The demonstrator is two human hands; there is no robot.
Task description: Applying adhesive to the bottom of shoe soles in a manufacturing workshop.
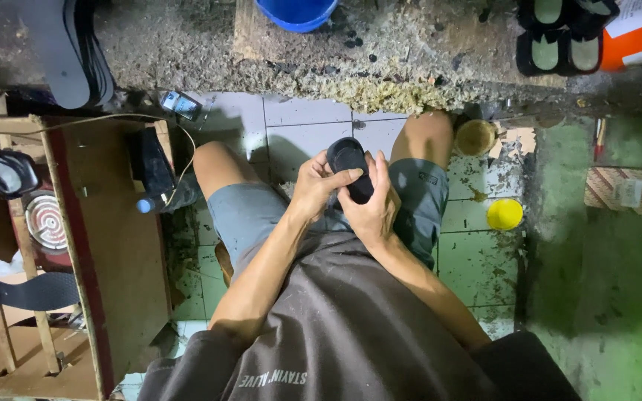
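Both of my hands meet over my lap, closed around a small black shoe sole. Left hand wraps it from the left side, fingers curled underneath and thumb lying flat across the top face. Right hand cups the lower end from the right, fingers folded over the edge, palm against the piece. Neither hand is spread wide; both are clamped on the sole, and they touch each other at the thumbs.

To do this pressing well, I judge that I should keep the thumb's weight moving evenly along the face while the other hand braces the underside, so the piece does not twist or slip between my knees.

Under my hands are my grey shorts and bare knees, with pale floor tiles beyond them. Just past my right hand, near my right knee, a small round tin sits on the floor, and a yellow lid lies a little nearer to me. Well out to the left of my left hand stands a wooden crate, with a black sandal and a round coiled heater beyond it. Ahead of my hands runs a rough, crusted bench edge, with a blue bowl on top and dark soles to the far right.
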